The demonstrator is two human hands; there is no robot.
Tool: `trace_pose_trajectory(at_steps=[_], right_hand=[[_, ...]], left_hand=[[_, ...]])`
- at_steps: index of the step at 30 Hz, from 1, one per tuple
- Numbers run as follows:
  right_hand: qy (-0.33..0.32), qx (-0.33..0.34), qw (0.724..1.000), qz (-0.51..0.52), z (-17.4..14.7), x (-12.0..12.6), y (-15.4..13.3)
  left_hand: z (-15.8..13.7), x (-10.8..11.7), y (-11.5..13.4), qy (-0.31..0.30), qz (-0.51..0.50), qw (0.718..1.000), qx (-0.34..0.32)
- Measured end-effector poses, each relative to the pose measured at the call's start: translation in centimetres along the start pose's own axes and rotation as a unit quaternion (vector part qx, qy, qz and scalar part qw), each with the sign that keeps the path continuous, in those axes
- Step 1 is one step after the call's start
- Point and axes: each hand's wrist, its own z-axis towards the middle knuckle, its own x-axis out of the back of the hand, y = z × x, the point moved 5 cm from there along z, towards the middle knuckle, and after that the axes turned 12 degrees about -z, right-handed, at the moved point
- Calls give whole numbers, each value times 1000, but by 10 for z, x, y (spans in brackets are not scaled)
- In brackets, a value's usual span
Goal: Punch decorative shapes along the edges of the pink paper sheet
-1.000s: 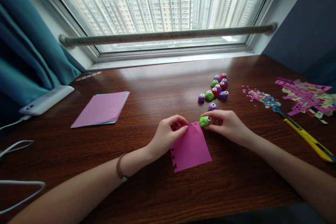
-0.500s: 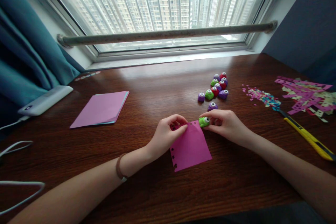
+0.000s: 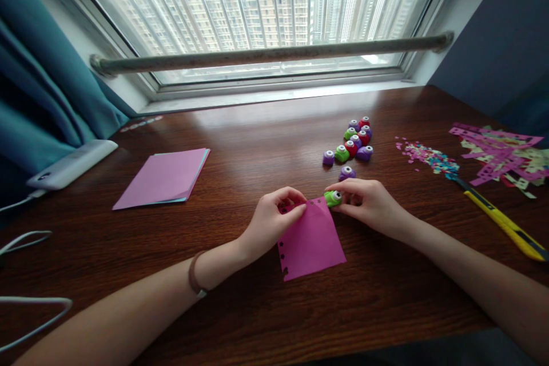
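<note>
Between the thumb and fingers of my left hand [image 3: 277, 214] is the upper left part of a magenta paper sheet [image 3: 313, 243]. Small shapes are punched out along the sheet's left and top edges. My right hand [image 3: 369, 200] is closed on a small green craft punch [image 3: 333, 198], which sits at the sheet's top right corner. Just beyond my right hand stands a purple craft punch [image 3: 347, 172]. Farther back is a cluster of several purple, green and red craft punches [image 3: 350, 147].
A stack of coloured paper [image 3: 163, 178] lies left, near a white power bank [image 3: 72, 164] and white cables [image 3: 38, 299]. On the right are punched-out confetti [image 3: 429, 159], paper strips [image 3: 500, 151] and a yellow utility knife [image 3: 501, 222]. A window bar [image 3: 274, 56] crosses behind the table.
Both hands keep their hold on the paper and the green punch with almost no movement. The whole view has shifted very slightly.
</note>
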Motion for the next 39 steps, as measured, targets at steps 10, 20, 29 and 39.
trace_pose_trajectory(at_steps=[10,20,29,39], right_hand=[[1,-16,1000,6,0,1,0],[11,2,1000,-3,0,2,-2],[12,9,1000,-14,-1,1,-3],[8,13,999,-46,0,2,-3]], left_hand=[[0,0,-1,5,28,1000,-8],[1,-1,-4,-3,54,998,-20],[-3,-1,-7,0,124,991,-44],[-3,-3,-2,-17,100,994,-46]])
